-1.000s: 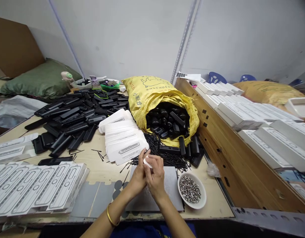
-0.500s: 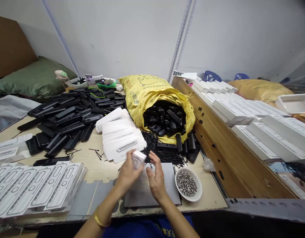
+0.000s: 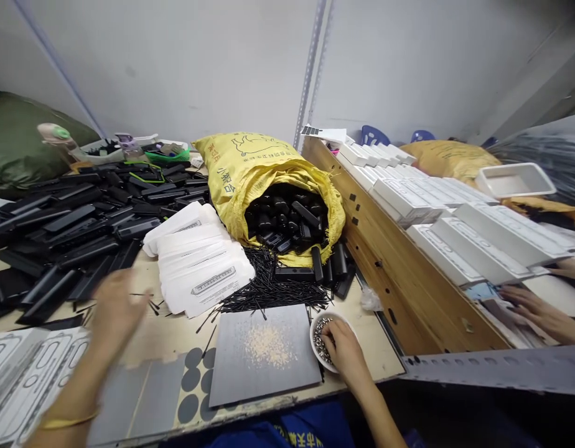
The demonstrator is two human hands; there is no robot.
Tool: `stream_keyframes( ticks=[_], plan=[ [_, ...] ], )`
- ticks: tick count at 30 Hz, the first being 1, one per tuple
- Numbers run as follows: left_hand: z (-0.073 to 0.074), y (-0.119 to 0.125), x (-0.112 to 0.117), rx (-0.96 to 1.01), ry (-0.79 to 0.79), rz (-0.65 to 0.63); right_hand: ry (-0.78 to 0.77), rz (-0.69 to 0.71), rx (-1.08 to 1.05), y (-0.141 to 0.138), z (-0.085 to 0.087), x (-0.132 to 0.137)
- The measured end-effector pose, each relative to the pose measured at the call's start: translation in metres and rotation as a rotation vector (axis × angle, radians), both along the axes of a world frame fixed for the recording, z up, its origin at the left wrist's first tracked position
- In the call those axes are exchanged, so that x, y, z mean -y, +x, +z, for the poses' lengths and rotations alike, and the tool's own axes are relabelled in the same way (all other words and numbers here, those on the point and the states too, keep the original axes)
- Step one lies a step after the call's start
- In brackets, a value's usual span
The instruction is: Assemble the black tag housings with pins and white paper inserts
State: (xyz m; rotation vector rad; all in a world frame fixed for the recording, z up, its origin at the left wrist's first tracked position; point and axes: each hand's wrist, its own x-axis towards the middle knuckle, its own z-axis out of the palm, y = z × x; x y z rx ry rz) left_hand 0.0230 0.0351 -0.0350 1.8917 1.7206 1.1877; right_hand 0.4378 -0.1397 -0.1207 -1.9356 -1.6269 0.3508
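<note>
My left hand (image 3: 117, 314) is smeared by motion over the table's left side. It hovers between the black plastic cases (image 3: 77, 255) and the row of white printed boxes (image 3: 35, 379); whether it holds anything does not show. The fingers of my right hand (image 3: 346, 351) are curled together inside a white bowl (image 3: 312, 339), among small shiny metal pieces (image 3: 321, 326). Between my hands lies a grey board (image 3: 231, 373) with pale crumb-like bits (image 3: 269, 345) scattered on it. Behind the board sits a heap of thin black sticks (image 3: 254, 283).
A yellow sack (image 3: 264, 162) of black parts lies behind, beside fanned white cards (image 3: 206, 258). A wooden partition (image 3: 390, 267) runs along the right. Beyond it are stacked white boxes (image 3: 448, 255) and another person's hands (image 3: 539, 314).
My hands have parted. The small white box is no longer visible in my left hand, which has swung left. My right hand has moved into the bowl. The view has shifted right.
</note>
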Motion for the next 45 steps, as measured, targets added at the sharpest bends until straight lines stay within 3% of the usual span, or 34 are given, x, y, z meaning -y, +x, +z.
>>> stream_keyframes(
  ticks=[1,3,5,7,9,14,18,24,31,36,41,45],
  plan=[
    [-0.004,0.045,-0.008,-0.096,0.016,-0.081,0.002,-0.001,-0.011,-0.001,-0.002,0.0],
    [-0.014,0.137,-0.023,-0.27,-0.085,-0.427,0.011,-0.012,-0.07,-0.001,-0.003,0.0],
    [-0.026,0.212,-0.035,-0.338,-0.13,-0.602,0.025,-0.068,-0.185,-0.001,0.0,0.002],
    [-0.037,0.261,-0.046,-0.409,-0.191,-0.657,0.041,-0.15,-0.379,-0.001,0.006,0.003],
    [-0.044,0.282,-0.055,-0.468,-0.251,-0.669,0.071,-0.204,-0.649,-0.002,0.013,0.004],
    [-0.042,0.266,-0.058,-0.46,-0.26,-0.704,0.161,-0.178,-1.259,-0.012,0.031,-0.004],
    [-0.029,0.24,-0.042,-0.29,-0.212,-0.701,0.2,-0.201,-1.409,-0.025,0.038,-0.014],
    [-0.023,0.224,-0.031,0.113,-0.214,-0.621,0.18,-0.202,-1.284,-0.047,0.033,-0.03],
    [-0.027,0.243,-0.017,0.715,-0.292,-0.603,0.222,-0.221,-1.24,-0.063,0.035,-0.039],
    [-0.022,0.246,-0.003,1.189,-0.425,-0.377,0.269,-0.264,-1.187,-0.071,0.04,-0.042],
    [-0.013,0.224,0.021,1.434,-0.695,-0.264,0.353,-0.269,-0.987,-0.084,0.048,-0.043],
    [-0.007,0.211,0.041,1.698,-0.856,-0.083,0.379,-0.21,-0.801,-0.095,0.048,-0.042]
  ],
)
